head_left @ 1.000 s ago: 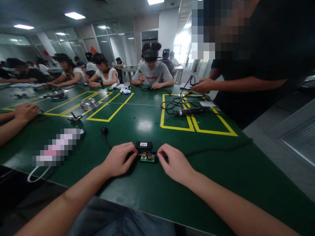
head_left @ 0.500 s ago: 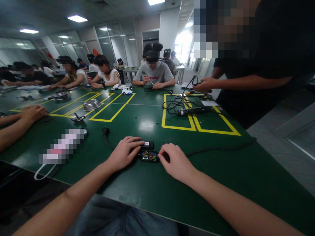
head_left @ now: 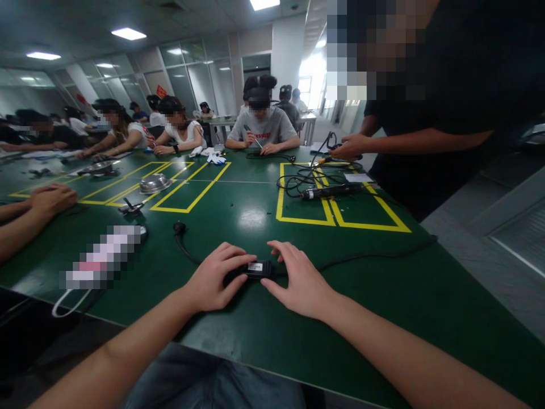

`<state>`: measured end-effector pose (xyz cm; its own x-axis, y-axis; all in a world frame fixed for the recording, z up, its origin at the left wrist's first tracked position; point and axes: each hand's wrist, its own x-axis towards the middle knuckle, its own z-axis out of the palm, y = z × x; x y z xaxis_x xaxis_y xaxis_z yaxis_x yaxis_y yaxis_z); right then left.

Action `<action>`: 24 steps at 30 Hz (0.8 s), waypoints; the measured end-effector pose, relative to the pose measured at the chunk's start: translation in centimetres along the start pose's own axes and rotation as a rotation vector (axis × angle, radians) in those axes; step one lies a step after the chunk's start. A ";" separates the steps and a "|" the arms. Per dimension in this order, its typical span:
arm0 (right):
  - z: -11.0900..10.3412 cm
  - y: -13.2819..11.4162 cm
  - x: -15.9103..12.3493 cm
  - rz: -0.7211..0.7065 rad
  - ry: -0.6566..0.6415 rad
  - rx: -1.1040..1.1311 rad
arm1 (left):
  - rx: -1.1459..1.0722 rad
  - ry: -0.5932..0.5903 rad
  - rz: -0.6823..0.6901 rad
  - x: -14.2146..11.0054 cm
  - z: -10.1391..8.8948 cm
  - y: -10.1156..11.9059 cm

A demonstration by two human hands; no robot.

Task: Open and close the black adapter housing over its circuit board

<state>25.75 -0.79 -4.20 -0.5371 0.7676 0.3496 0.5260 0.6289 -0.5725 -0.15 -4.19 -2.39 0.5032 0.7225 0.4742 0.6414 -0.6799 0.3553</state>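
A small black power adapter (head_left: 258, 268) with a white label on top lies on the green table between my hands. Its cover sits over the base, so the circuit board is hidden; whether it is fully seated I cannot tell. My left hand (head_left: 216, 278) grips the adapter's left end, fingers on the cover and thumb along the near side. At the right end my right hand (head_left: 298, 278) is open, thumb and fingers spread around it, the thumb close to the near corner. A black cord (head_left: 374, 257) leaves on the right, and a plug (head_left: 179, 229) on its lead lies at the left.
A pink pixelated object (head_left: 104, 255) with a white strap lies left, near another person's hands (head_left: 55, 199). Beyond are a metal bowl (head_left: 155, 183), yellow tape rectangles and a black tool (head_left: 326, 191) with coiled cable. A person (head_left: 426, 136) stands at the right.
The cover, behind the open base before, now lies over it and hides the circuit board. My left hand has come nearer with the cover. My right hand's pinched fingers have spread apart.
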 end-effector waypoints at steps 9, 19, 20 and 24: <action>-0.3 -0.3 0.3 -0.033 -0.076 -0.093 | -0.003 -0.082 0.005 0.4 -0.2 0.1; -0.5 -0.6 0.5 0.003 -0.118 -0.074 | -0.013 -0.111 -0.025 0.5 -0.1 0.1; -0.5 -0.6 0.5 0.001 -0.115 -0.070 | -0.009 -0.106 -0.027 0.5 0.0 0.1; -0.5 -0.7 0.5 -0.005 -0.112 -0.058 | 0.001 -0.097 -0.040 0.5 0.0 0.1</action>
<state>25.43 -0.79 -3.22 -0.6087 0.7477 0.2654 0.5586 0.6415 -0.5258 0.17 -3.89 -2.16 0.5308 0.7579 0.3794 0.6629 -0.6501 0.3713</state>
